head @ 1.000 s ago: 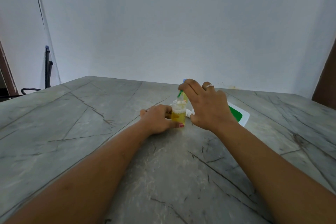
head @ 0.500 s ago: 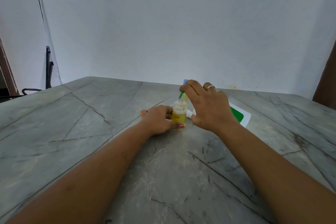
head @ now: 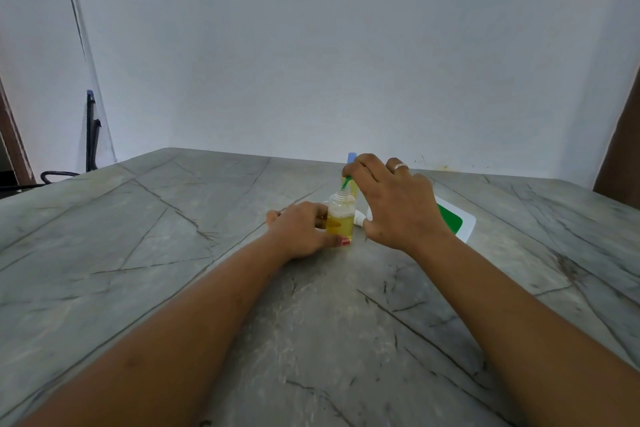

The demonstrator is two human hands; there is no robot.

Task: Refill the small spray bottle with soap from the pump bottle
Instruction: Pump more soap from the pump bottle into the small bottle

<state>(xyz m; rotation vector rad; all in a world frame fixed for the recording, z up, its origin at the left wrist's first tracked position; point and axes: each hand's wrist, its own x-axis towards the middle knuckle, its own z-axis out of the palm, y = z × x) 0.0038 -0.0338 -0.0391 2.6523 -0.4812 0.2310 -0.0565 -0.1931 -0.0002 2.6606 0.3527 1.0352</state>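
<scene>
Mid-fill, by the looks of it. The left hand (head: pixel 304 230) grips the small spray bottle (head: pixel 341 224), upright on the desk (head: pixel 173 253) and roughly half full. The right hand (head: pixel 398 208) pinches a green spout (head: pixel 346 183) at its neck, with the pump bottle (head: pixel 354 188) mostly hidden behind. The next move probably calls for steady aim.

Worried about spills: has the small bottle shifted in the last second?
No. The bottle sits at the same spot against the table veins, held by the left hand.
</scene>
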